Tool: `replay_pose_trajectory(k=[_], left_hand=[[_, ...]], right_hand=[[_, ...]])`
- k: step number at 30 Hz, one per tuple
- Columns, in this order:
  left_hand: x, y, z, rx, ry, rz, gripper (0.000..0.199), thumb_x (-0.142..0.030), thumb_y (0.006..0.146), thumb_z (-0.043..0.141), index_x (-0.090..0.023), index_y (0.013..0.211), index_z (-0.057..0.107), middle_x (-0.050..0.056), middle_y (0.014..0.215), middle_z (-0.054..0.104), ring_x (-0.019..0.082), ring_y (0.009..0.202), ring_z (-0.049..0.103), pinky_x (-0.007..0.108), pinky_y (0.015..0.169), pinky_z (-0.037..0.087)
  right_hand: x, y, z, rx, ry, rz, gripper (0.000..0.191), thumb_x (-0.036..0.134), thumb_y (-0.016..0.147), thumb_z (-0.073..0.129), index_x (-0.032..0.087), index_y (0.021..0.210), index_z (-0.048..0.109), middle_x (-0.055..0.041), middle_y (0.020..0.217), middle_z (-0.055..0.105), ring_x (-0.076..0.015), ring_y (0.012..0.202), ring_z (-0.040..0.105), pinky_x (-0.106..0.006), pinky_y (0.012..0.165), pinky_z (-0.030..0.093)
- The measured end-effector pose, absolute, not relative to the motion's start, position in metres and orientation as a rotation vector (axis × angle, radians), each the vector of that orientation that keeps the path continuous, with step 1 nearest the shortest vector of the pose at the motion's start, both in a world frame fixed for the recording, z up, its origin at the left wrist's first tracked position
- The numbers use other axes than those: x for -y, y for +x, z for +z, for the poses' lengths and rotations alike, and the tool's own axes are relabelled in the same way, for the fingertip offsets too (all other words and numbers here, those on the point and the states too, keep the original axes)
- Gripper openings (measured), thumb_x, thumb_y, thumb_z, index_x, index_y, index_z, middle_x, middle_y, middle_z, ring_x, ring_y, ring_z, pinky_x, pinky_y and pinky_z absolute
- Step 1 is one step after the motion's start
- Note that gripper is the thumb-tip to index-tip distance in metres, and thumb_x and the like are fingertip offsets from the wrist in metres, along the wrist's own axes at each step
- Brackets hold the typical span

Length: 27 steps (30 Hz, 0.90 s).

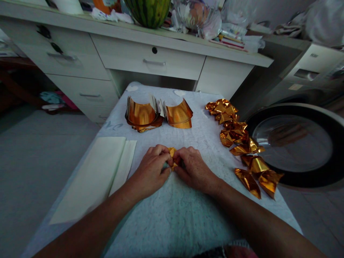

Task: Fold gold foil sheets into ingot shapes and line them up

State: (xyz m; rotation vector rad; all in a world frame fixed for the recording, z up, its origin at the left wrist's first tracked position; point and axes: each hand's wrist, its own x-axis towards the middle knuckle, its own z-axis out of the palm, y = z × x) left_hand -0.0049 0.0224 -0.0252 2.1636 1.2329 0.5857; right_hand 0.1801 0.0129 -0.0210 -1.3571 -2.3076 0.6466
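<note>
Both hands meet over the middle of a pale blue-grey, cloth-covered counter, closed around a small piece of shiny gold foil. The left hand pinches its left side between thumb and bent fingers; the right hand grips the right side in the same way, knuckles up. Only a narrow strip of the foil piece shows in the gap between them — its upper end sticks out above the fingertips, and the rest is hidden, so the exact shape of the fold cannot be told.

Beyond the hands, toward the far edge of the counter, stand two stacks of curved, gold-faced foil sheets with pale edges: the left stack looks the thicker one, and the right stack sits just beside it. Near the left hand and forearm lie flat, off-white paper sheets, running along the counter's left side. Along the right edge trails an uneven line of folded, glossy gold foil pieces, heaped together at the far end and more loosely grouped at the near end.

Past the counter is a white wooden drawer cabinet with a striped green watermelon and a clear glass bowl on top. To the right — close by the folded pieces — a round, black-rimmed appliance door stands open.
</note>
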Motion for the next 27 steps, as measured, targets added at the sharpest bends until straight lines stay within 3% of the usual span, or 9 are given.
replay_pose_trajectory(k=[3, 13, 27], left_hand=[[-0.023, -0.005, -0.026, -1.232, 2.169, 0.57, 0.018, -0.004, 0.077, 0.058, -0.021, 0.084, 0.06, 0.005, 0.109, 0.054, 0.024, 0.108, 0.047, 0.043, 0.096, 0.043], [-0.022, -0.006, -0.026, -1.221, 2.192, 0.552, 0.017, -0.006, 0.08, 0.057, -0.021, 0.087, 0.059, 0.005, 0.111, 0.054, 0.023, 0.108, 0.047, 0.044, 0.097, 0.043], [-0.023, -0.007, -0.028, -1.221, 2.178, 0.54, 0.019, -0.004, 0.078, 0.057, -0.021, 0.087, 0.061, 0.005, 0.112, 0.054, 0.024, 0.11, 0.046, 0.044, 0.098, 0.041]], right_hand=[[-0.013, 0.176, -0.022, 2.291, -1.397, 0.625, 0.015, 0.02, 0.085, 0.06, 0.02, 0.098, 0.053, -0.004, 0.091, 0.061, -0.0214, 0.086, 0.048, -0.036, 0.079, 0.033], [-0.011, 0.174, -0.03, 2.275, -1.356, 0.558, 0.021, 0.016, 0.087, 0.054, 0.021, 0.107, 0.049, -0.0031, 0.092, 0.062, -0.0205, 0.084, 0.048, -0.036, 0.078, 0.032], [-0.008, 0.186, -0.028, 2.332, -1.244, 0.579, 0.043, 0.0, 0.069, 0.043, 0.02, 0.107, 0.044, -0.0052, 0.096, 0.058, -0.0209, 0.089, 0.046, -0.037, 0.08, 0.035]])
